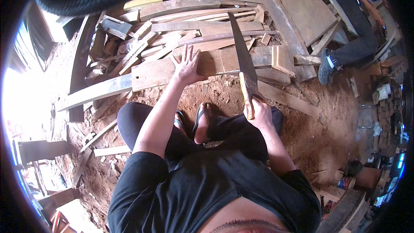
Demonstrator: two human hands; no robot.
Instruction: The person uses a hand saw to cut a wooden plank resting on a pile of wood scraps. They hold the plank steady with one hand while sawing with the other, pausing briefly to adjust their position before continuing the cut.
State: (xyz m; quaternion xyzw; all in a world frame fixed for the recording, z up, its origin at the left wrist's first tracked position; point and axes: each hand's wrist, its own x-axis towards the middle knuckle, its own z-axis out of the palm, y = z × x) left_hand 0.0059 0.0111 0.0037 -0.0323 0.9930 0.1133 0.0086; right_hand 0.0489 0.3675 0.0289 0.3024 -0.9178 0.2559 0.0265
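Plank (172, 71): a long, pale board is laid crosswise just beyond the feet (202, 123), propped on the wood scraps (172, 34) behind it; it is judged stiff and fairly heavy, rough rather than slippery.
Saw (242, 56): the blade is set across the plank right of its middle, tip pointing away; thin steel, judged springy sideways and rigid along the stroke.
Left hand (187, 64): the grip is spread flat, fingers fanned, pressed on the plank's top face just left of the saw.
Right hand (258, 114): the grip is closed around the saw's yellow wooden handle (248, 92), on the near side of the plank.
Hold: the plank is best pinned from above close to the cut, fingers kept off the blade line.
Bystander: another person's legs (345, 47) are seen well to the right of the plank.
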